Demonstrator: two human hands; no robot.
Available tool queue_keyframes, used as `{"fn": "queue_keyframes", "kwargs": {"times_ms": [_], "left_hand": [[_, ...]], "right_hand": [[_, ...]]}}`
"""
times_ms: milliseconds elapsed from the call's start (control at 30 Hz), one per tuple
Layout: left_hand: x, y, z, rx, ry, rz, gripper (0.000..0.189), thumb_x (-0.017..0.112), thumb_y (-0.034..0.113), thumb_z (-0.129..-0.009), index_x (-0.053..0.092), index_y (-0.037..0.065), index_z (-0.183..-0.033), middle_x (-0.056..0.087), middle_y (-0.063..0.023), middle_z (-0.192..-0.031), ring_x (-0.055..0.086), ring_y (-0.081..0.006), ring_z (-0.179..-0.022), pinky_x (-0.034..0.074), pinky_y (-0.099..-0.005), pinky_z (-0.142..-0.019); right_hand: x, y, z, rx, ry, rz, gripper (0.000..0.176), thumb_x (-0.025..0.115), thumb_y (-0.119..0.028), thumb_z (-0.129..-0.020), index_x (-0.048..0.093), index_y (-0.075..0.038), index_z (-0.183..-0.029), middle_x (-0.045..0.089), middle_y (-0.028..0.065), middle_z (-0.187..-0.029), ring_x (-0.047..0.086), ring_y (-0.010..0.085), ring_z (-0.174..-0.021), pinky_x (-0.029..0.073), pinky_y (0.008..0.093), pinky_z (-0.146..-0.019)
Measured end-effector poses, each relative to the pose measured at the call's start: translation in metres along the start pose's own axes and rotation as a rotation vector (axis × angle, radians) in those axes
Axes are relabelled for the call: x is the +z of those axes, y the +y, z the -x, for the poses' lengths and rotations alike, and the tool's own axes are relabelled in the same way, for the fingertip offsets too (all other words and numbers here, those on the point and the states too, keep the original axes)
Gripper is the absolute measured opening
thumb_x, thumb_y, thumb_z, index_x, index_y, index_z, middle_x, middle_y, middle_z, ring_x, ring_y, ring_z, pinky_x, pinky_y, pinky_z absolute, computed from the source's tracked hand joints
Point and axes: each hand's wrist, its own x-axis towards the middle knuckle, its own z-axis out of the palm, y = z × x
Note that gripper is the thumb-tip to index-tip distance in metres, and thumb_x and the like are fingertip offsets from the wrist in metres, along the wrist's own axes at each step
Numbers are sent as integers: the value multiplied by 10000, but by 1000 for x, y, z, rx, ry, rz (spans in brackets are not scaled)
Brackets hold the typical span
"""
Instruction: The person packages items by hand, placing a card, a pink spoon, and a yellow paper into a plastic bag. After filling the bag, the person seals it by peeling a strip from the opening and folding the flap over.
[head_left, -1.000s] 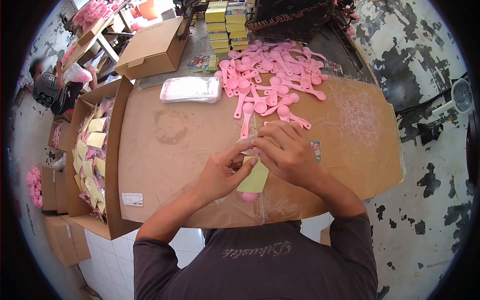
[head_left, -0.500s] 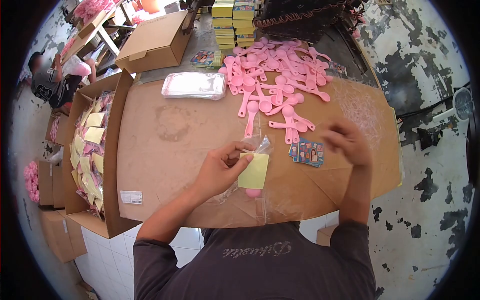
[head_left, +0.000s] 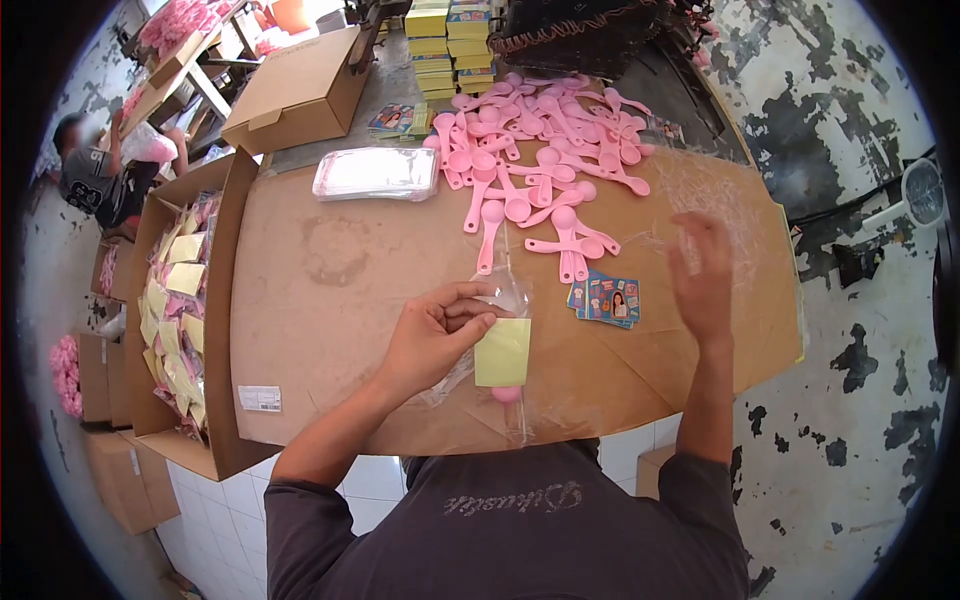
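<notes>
My left hand (head_left: 440,332) pinches a clear plastic bag (head_left: 513,295) at its upper end, near the front of the cardboard-covered table. In the bag are a yellow card (head_left: 502,352) and a pink measuring spoon (head_left: 507,394), whose round bowl shows below the card. My right hand (head_left: 704,275) is raised on the right, slightly blurred, with fingers extended and apart from the thumb. Beyond it lies a heap of thin clear plastic strips (head_left: 745,215). Between the hands rests a small stack of printed picture cards (head_left: 608,300). Several pink spoons (head_left: 565,228) lie piled farther back.
A stack of clear bags (head_left: 376,173) lies at back left. An open carton (head_left: 225,400) of filled bags stands left. Card stacks (head_left: 432,55) and a closed box (head_left: 295,88) are at the back. Another person (head_left: 95,175) sits far left.
My right hand has swung slightly upward and right, and its curled fingers have opened out. My left hand still grips the bag in nearly the same place. The whole view has shifted slightly.
</notes>
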Motion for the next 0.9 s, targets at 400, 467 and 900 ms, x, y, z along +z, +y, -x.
{"fn": "queue_keyframes", "kwargs": {"times_ms": [400,467,900], "left_hand": [[1,7,3,59,-25,-25,406,625,-27,-1014,556,-52,-1413,753,-159,-1150,712,-139,-1052,580,-271,-929],[0,8,3,62,-31,-22,437,639,-69,-986,551,-57,-1413,749,-178,-1149,723,-162,-1062,591,-270,-919],[2,7,7,132,-55,-113,408,621,-33,-1012,552,-31,-1413,734,-160,-1217,710,-148,-1096,574,-266,-927]], "right_hand": [[53,-101,14,99,-885,-898,432,802,-186,-920,614,-6,-1266,692,82,-983,664,141,-872,539,301,-751],[57,-101,16,88,-826,-949,394,794,-186,-931,628,-5,-1239,685,73,-972,653,127,-859,532,286,-734],[58,-91,5,2,-847,-1095,94,690,-91,-1001,693,-17,-1060,676,32,-1065,635,112,-976,503,288,-864]]}}
